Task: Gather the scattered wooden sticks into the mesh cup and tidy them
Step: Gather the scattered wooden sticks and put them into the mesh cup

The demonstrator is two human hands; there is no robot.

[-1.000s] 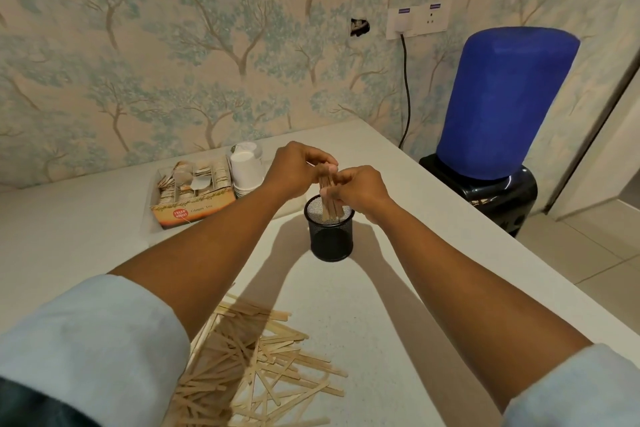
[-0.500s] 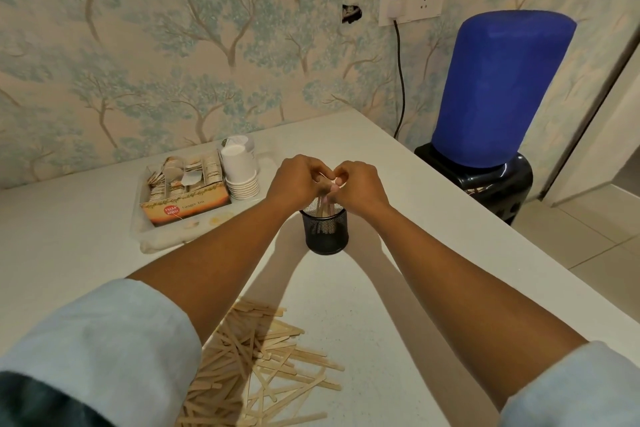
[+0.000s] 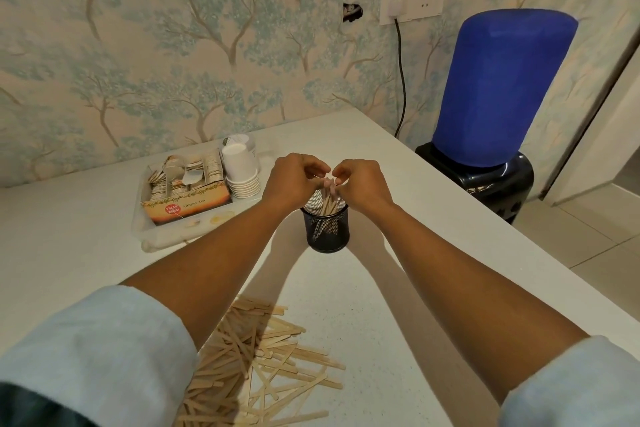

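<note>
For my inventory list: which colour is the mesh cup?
Black; the mesh cup shows best in the head view.

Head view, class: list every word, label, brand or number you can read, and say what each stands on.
"Ginger Tea": on the front of the tea bag box.
Red round logo on the same box: white lettering, too blurred to read.
Two small dark labels at the top of the wall socket plate: too small to read.
Blue water bottle, mesh cup, paper cups: no text visible.
</note>
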